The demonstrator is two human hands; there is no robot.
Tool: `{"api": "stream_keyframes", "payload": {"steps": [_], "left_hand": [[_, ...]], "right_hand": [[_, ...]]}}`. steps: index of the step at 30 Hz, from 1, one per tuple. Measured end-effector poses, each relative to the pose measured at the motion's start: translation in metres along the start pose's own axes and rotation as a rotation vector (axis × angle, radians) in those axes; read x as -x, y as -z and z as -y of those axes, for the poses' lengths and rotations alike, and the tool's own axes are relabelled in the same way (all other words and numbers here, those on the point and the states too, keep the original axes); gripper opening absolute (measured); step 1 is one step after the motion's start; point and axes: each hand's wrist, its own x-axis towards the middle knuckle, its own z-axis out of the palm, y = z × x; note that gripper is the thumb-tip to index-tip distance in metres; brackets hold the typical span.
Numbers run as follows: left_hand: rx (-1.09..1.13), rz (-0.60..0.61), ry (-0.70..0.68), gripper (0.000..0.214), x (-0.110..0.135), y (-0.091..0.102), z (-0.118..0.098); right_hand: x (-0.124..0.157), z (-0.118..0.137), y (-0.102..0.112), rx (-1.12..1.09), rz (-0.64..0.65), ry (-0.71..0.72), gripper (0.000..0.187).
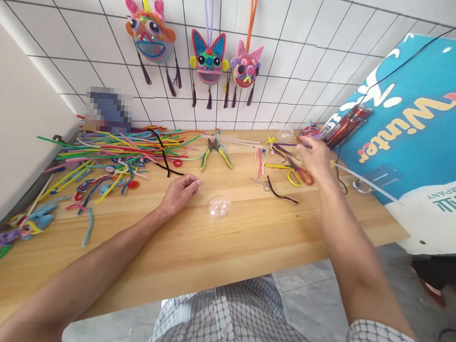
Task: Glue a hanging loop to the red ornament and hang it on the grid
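Observation:
My left hand [179,194] rests on the wooden table, its fingers loosely curled in, with nothing visible in them. The end of a black pipe cleaner [163,148] lies just behind its knuckles. To its right sits a small clear plastic dome [218,207]. My right hand [315,155] reaches to the back right, fingers partly stretched and nothing plainly held. Near its fingertips are a colourful mask-like ornament [311,131], another clear dome [285,135] and dark tassel strands [286,151]. Below it lie scissors with yellow and orange handles [294,175].
A pile of coloured pipe cleaners [136,146] spreads over the left. Pliers [215,153], small scissors [266,184] and a short black pipe cleaner [283,195] lie mid-table. Finished ornaments [208,60] hang on the tiled wall. A blue printed board [415,116] stands at right.

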Motion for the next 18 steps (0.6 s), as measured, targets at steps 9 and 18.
{"api": "stream_keyframes", "payload": {"steps": [9,18], "left_hand": [[-0.010,-0.072,-0.272,0.040,0.018,0.003,-0.033],[0.546,-0.319,-0.678,0.052,-0.034,-0.020,-0.157]], "right_hand": [[0.072,0.135,-0.019,-0.354,0.419,0.199,0.034],[0.080,0.263,-0.100,-1.038,0.848,0.086,0.044]]}}
